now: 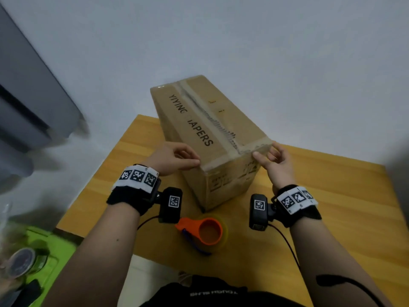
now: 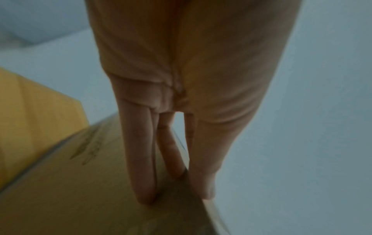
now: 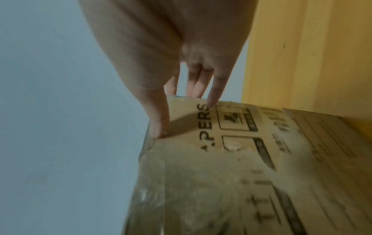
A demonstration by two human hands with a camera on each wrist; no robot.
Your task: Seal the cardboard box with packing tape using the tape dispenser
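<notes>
Both hands are on the near top edge of the cardboard box (image 1: pixel 212 138), so I'll use the box as the landmark. Left hand (image 1: pixel 174 159) is at its near-left corner, fingers straight in the left wrist view and pressing down on the cardboard, grip closed on nothing. Right hand (image 1: pixel 275 161) is at the near-right corner; the right wrist view shows the thumb and fingers touching the clear tape (image 1: pixel 230 157) that runs across that near edge. Whether it's actually pinching the tape end or just rubbing it flat I can't tell, the fingers look half curled from above.

Progress-wise it looks pretty far along. There's already a strip of tape down the centre seam (image 1: pixel 212 120) on top, wrinkly in places, plus the cross strip along the near edge that the hands are on. My guess is this is the smoothing-down bit. The far end of the box is too small to judge, so that might still need a strip.

The tape dispenser (image 1: pixel 202 232), orange with the roll on it, is lying on the wooden bench (image 1: pixel 332 218) just in front of the box, near the person, with neither hand on it
</notes>
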